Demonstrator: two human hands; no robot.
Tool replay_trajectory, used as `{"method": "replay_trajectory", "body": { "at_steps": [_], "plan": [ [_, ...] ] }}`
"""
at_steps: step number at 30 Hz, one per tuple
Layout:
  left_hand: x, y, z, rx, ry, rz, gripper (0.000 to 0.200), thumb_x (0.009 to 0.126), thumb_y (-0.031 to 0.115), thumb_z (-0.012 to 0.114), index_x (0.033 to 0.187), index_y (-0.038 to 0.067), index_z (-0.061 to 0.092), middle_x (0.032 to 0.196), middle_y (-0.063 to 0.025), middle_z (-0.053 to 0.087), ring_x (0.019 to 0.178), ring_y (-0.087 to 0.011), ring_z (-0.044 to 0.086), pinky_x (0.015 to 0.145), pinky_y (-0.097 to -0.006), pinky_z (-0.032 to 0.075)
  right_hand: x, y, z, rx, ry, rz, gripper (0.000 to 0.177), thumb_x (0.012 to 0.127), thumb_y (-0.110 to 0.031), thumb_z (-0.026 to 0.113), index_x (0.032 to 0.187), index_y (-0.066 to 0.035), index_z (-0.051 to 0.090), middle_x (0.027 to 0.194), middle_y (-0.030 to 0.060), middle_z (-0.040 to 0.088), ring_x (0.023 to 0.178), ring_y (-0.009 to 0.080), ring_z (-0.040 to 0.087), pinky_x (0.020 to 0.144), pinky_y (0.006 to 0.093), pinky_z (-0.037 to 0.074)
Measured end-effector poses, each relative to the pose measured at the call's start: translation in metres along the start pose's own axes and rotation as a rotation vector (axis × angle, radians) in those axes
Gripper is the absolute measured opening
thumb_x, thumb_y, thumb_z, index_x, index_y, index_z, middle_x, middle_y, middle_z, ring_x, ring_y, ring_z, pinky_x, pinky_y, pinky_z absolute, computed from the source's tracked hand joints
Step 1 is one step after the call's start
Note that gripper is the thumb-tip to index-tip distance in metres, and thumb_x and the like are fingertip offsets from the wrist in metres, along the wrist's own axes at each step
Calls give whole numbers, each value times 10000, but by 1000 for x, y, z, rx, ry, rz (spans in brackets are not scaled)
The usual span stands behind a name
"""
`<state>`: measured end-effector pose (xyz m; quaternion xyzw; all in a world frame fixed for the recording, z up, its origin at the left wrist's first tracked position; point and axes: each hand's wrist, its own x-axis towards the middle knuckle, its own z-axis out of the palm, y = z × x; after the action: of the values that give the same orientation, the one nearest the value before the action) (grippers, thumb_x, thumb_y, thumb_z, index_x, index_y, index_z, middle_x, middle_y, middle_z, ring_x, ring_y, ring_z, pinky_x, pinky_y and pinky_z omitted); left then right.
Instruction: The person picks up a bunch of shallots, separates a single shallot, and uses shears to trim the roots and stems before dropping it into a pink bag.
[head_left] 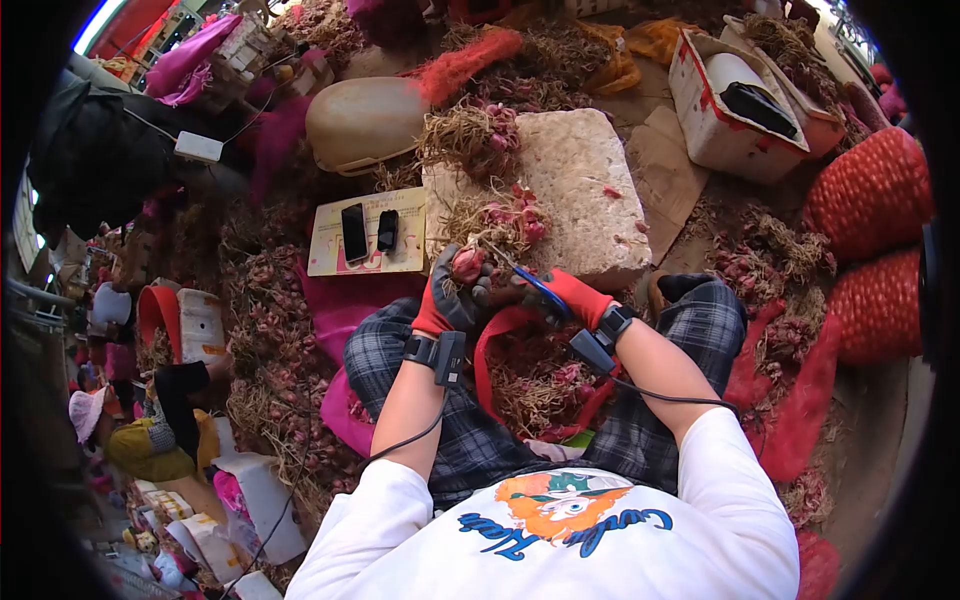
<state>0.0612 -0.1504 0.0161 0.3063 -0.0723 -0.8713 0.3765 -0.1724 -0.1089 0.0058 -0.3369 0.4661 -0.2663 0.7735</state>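
My left hand (453,290), in a red and dark grey work glove, is closed around a shallot (467,264) in front of the foam block. My right hand (572,297), gloved the same way, grips blue-handled scissors (540,288), whose blades point up and left toward that shallot. Just beyond the hands, a bunch of shallots with dry stems (500,222) lies on the pale foam block (590,180). A second shallot bunch (480,140) sits behind it. Between my knees, a red-rimmed container (487,365) holds shallots and dry trimmings.
A board (325,240) to the left carries a phone (354,232) and a small black device (387,230). Behind it stands a tan basin (365,122). Full red mesh sacks (868,190) and a white foam box (735,150) are at right. Loose shallots (275,350) cover the left floor.
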Motion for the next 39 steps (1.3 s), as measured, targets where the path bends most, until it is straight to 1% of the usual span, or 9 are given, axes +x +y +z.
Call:
{"method": "replay_trajectory", "body": {
  "at_steps": [3,6,8,11,17,23,30,32,39],
  "plan": [
    [-11,-15,8,-51,-39,-138,507,905,509,493,1109,55,587,850,-79,642,654,-178,594,522,-266,500,-29,1,-9,-438,193,-236,339,849,-381,665,886,-44,662,617,0,577,463,80,489,429,246,374],
    [-22,-47,10,73,-9,-264,501,911,515,481,1127,75,583,816,-60,638,632,-161,587,497,-268,488,-73,-7,1,-212,201,-397,289,836,-238,698,1013,-17,641,808,23,638,697,78,581,619,243,463],
    [-21,-84,5,622,-33,-26,488,920,546,450,1103,118,598,771,-25,608,603,-121,541,526,-241,456,-91,-4,4,-288,230,-563,333,815,-158,725,1081,2,602,949,52,661,896,96,600,780,260,477],
    [-37,-120,33,709,-93,-51,526,941,564,377,1173,131,566,891,-15,599,687,-103,526,603,-248,445,-102,25,12,-180,200,-521,401,786,-158,742,1124,-10,585,968,61,669,880,106,595,823,283,480],
    [-51,-148,35,604,-79,-60,554,932,591,380,1223,142,525,1055,29,587,822,-55,532,646,-232,444,-105,61,9,-72,256,-469,312,775,-74,679,1061,10,587,919,52,660,802,99,610,711,246,504],
    [-40,-167,17,445,-86,51,321,907,167,610,1208,79,541,1003,12,618,789,-73,582,643,-222,473,-108,70,1,303,264,-417,223,795,-74,652,1003,-11,600,848,40,649,668,99,602,606,242,507],
    [-34,-160,-15,431,-211,52,407,798,13,662,1189,30,548,1011,-43,633,923,-140,605,800,-289,493,-94,76,2,-111,479,-363,149,825,-89,639,949,-15,602,818,40,649,714,86,599,617,229,490],
    [-27,-157,-27,814,-108,256,445,751,36,712,1164,37,547,1016,-51,631,926,-153,605,810,-299,489,-89,75,-17,192,415,-412,197,826,-64,640,1011,-24,584,867,41,645,774,69,609,602,211,490],
    [-45,-174,-2,1632,151,457,726,636,179,841,1240,30,467,1080,-110,605,1010,-224,605,864,-355,481,-100,78,18,-546,349,-523,266,809,-118,674,1044,-18,595,916,66,664,824,155,634,786,260,489]
  ]
}}
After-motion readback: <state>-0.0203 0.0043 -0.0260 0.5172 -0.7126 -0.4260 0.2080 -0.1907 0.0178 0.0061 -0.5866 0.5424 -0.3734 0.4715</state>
